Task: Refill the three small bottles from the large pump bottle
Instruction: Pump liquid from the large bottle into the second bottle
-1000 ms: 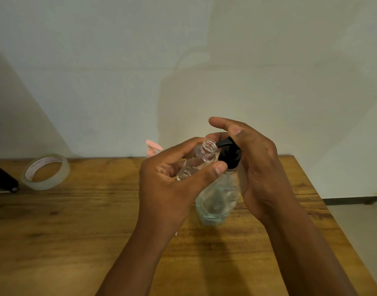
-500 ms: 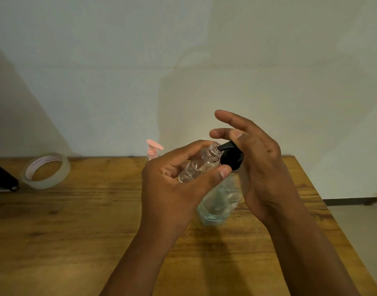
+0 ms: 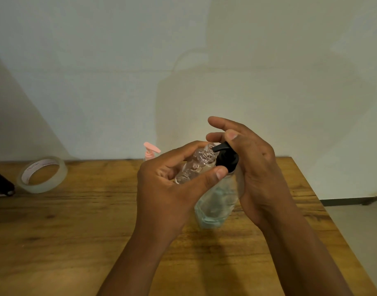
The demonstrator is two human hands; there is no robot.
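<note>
Left hand (image 3: 162, 189) grips a small clear bottle (image 3: 196, 165), fingers curled round its body, thumb across the front near the neck. The small bottle is tilted, open threaded mouth up and to the right, meeting the spout tip of the black pump head (image 3: 227, 158). No cap on it. No label readable on it.

Right hand (image 3: 253, 165) is on the large pump bottle (image 3: 215, 206): thumb lies on top of the pump head, palm beside the bottle's right shoulder, other fingers straight and fanned out above and behind the pump, not curled round anything. Whether the pump is pushed down, cannot tell.

Large bottle stands upright on the wooden worktop (image 3: 76, 231), about centre, clear with a pale bluish tint low down. Any label is too blurred to read.

Behind the left hand, at the back edge of the worktop near the wall, a pink pump top (image 3: 150, 151) sticks up; the bottle under it is hidden by the hand.

Far left, a roll of clear tape (image 3: 42, 174) lies flat on the worktop; pinkish writing on its inner core, too small to read. A dark object (image 3: 0, 184) is cut off by the left frame edge, just beside the tape.

Both forearms bare.
</note>
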